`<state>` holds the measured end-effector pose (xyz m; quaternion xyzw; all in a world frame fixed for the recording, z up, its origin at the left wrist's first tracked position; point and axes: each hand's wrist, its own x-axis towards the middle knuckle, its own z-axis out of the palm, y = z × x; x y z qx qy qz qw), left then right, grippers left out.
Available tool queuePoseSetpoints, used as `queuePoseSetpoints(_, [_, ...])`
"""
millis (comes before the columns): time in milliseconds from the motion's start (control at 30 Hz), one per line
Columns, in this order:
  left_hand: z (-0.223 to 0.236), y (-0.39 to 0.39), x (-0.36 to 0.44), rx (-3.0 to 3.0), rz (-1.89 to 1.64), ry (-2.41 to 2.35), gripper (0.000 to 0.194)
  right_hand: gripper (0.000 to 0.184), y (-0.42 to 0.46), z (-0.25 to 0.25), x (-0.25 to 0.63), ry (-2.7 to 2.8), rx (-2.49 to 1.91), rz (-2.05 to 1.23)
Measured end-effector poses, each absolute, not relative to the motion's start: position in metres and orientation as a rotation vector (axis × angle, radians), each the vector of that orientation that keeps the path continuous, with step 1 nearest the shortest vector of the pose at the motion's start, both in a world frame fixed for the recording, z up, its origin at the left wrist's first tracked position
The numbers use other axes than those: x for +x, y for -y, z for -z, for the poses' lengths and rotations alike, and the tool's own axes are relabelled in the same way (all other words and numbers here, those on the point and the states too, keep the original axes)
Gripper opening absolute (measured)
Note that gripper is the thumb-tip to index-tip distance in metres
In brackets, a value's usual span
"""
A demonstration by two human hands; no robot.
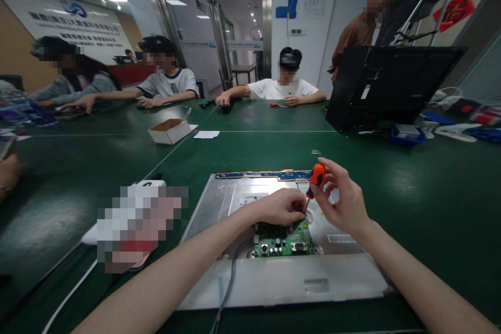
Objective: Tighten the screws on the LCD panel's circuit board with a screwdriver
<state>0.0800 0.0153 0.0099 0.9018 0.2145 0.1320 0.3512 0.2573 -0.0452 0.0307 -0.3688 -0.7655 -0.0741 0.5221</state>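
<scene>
While palm-down, left hand [285, 206] beside screwdriver [317, 176].

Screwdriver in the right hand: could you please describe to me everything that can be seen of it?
The screwdriver has a short, thick handle, orange with black parts, that looks like plastic or rubber. Below it, a thin, metal-looking shaft points down to the upper edge of the green board. It leans slightly, handle toward the right. The right hand holds the handle with its fingers; the left hand is close beside the shaft. Whether they touch, and the tip's shape, I cannot tell.
</scene>
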Motion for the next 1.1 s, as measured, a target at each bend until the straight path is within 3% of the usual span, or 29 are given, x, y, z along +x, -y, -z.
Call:
queuePoseSetpoints(600, [-0.009, -0.017, 0.08, 2.338, -0.332, -0.552, 0.006, 0.038, 0.044, -0.031, 0.257, 1.81, -0.875, 0.205])
queuePoseSetpoints(933, [-0.011, -0.015, 0.08, 2.306, -0.339, -0.569, 0.007, 0.055, 0.049, -0.037, 0.258, 1.891, -0.884, 0.16])
queuePoseSetpoints(1100, [-0.011, -0.015, 0.08, 2.318, -0.344, -0.578, 0.009, 0.043, 0.048, -0.035, 0.258, 1.836, -0.94, 0.184])
